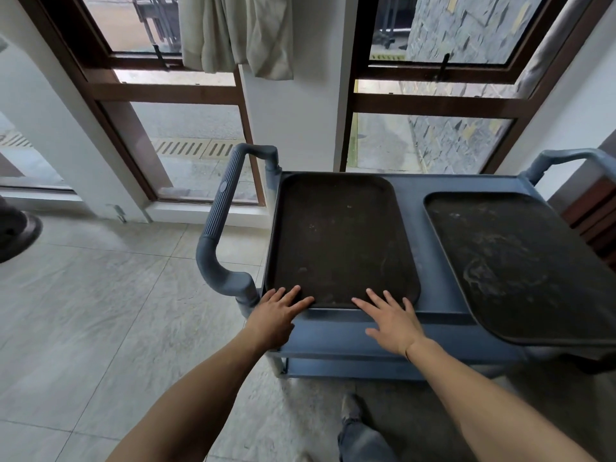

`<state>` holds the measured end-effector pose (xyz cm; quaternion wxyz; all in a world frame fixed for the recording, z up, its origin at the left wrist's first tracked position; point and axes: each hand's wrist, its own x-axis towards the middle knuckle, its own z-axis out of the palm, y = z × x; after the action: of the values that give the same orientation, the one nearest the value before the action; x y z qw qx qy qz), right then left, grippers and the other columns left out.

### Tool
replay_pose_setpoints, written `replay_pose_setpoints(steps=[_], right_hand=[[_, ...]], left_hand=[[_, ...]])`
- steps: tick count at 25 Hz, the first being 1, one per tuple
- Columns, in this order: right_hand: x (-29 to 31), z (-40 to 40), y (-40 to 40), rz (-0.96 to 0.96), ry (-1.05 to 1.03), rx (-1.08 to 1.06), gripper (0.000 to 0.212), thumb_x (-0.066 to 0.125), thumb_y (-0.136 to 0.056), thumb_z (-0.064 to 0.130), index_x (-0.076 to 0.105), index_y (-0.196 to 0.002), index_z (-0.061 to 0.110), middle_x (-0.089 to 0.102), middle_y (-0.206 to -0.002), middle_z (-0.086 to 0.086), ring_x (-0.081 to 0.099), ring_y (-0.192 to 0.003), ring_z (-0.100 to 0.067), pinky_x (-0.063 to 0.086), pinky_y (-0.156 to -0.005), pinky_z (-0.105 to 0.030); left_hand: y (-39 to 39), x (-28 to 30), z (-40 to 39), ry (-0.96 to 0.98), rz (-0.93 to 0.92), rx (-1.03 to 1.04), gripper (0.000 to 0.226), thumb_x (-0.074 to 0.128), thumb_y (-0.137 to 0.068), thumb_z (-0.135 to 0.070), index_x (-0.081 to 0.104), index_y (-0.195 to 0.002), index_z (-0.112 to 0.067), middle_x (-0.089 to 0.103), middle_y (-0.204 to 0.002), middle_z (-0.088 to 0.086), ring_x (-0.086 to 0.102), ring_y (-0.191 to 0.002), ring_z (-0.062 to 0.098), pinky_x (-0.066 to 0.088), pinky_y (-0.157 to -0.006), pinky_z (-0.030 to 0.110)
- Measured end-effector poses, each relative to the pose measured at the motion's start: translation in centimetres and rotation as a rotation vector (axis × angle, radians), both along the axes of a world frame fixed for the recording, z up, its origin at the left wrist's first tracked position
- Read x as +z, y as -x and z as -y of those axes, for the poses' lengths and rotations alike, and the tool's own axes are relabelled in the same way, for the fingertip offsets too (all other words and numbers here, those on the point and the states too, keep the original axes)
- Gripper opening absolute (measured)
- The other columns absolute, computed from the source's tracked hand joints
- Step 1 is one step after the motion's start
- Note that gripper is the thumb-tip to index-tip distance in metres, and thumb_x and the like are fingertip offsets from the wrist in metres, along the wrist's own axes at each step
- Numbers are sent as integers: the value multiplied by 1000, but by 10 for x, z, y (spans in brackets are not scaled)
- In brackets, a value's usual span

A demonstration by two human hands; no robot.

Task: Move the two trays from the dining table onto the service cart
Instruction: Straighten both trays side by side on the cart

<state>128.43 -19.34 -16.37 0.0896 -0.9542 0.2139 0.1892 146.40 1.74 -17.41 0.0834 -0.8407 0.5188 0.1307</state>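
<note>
Two dark brown trays lie flat on the top shelf of a blue-grey service cart (410,185). The left tray (340,238) sits fully inside the cart's rim. The right tray (520,261) is scuffed and its near corner hangs over the cart's front edge. My left hand (276,315) rests open at the left tray's near left corner, fingertips touching its rim. My right hand (393,323) is open, fingers spread, touching the same tray's near edge. Neither hand grips anything.
The cart's ribbed handle (223,208) sticks out to the left; a second handle (566,158) is at the far right. Floor-length windows and a white wall stand just behind the cart. Tiled floor lies to the left, with a dark round base (16,231) at the far left.
</note>
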Motion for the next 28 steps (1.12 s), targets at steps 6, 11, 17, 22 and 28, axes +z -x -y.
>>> replay_pose_setpoints(steps=[6, 11, 17, 22, 28], right_hand=[[1, -10, 8, -31, -18, -27, 85, 56, -88, 49, -2, -150, 50, -4, -164, 2, -2, -148, -30, -3, -116, -56], [1, -14, 13, -47, -8, -13, 92, 58, -86, 49, -8, -150, 48, -5, -164, 0, -6, -148, -31, -5, -115, -56], [-1, -10, 10, -56, -98, -37, 96, 62, -80, 48, -4, -149, 51, -6, -164, 3, -10, -148, -29, -9, -114, -57], [-2, -7, 13, -66, -100, -31, 97, 63, -78, 49, -4, -149, 52, -6, -164, 4, -10, -148, -28, -9, -114, -57], [10, 1, 14, -50, -100, -7, 81, 38, -85, 75, 5, -152, 45, -2, -164, 3, -11, -148, -26, -6, -115, -56]], left_hand=[[11, 6, -9, -44, -27, 29, 93, 65, -88, -32, 4, -157, -37, 4, -167, 7, 10, -152, 29, 6, -122, 47], [20, 12, -17, -25, -15, 71, 98, 68, -82, -32, 5, -157, -34, 19, -163, 8, 14, -150, 27, 16, -120, 50], [29, 19, -14, 9, -56, 156, 94, 69, -77, -34, 16, -155, -32, 33, -151, 4, 27, -142, 25, 29, -112, 47], [31, 20, -11, 0, -88, 171, 94, 70, -74, -36, 18, -154, -32, 34, -149, 4, 28, -141, 25, 29, -110, 49], [29, 20, -3, 14, -96, 201, 85, 50, -81, -72, 25, -152, -35, 33, -155, 3, 24, -145, 25, 14, -117, 57]])
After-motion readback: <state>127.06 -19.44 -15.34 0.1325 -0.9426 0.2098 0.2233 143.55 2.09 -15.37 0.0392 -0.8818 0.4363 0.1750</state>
